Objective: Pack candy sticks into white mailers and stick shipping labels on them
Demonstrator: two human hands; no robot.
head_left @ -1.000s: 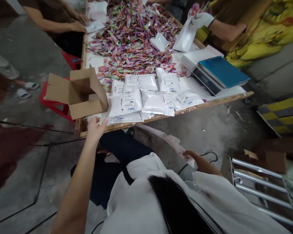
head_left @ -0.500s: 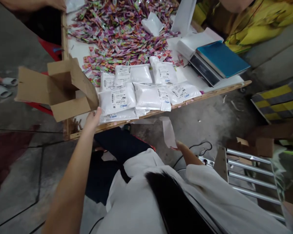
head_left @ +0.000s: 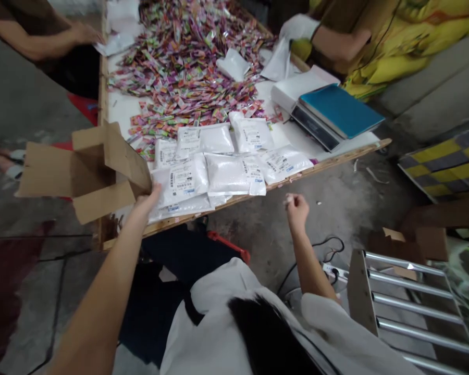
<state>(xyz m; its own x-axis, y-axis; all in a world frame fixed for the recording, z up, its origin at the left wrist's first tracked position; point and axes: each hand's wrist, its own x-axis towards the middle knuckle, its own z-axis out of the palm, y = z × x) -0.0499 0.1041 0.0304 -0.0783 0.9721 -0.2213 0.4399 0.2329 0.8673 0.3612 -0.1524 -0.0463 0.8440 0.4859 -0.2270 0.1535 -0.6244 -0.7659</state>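
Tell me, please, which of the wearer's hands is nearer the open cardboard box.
Left: the left hand is close beside the box; the right hand is far to its right.

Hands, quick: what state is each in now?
Left hand: between cardboard box and white packets; grip cannot be told.
Right hand: curled closed; contents unclear.

Open brown box (head_left: 91, 169) beside white packets (head_left: 232, 174)

Printed labels (head_left: 253, 170) bearing black barcodes (head_left: 185, 186) and small blue patches (head_left: 257, 180) mark white packets (head_left: 225, 174) piled before a heap of colorful sachets (head_left: 191, 73), with any wording, numbers or brand names on packets and sachets alike too small and blurred to read.
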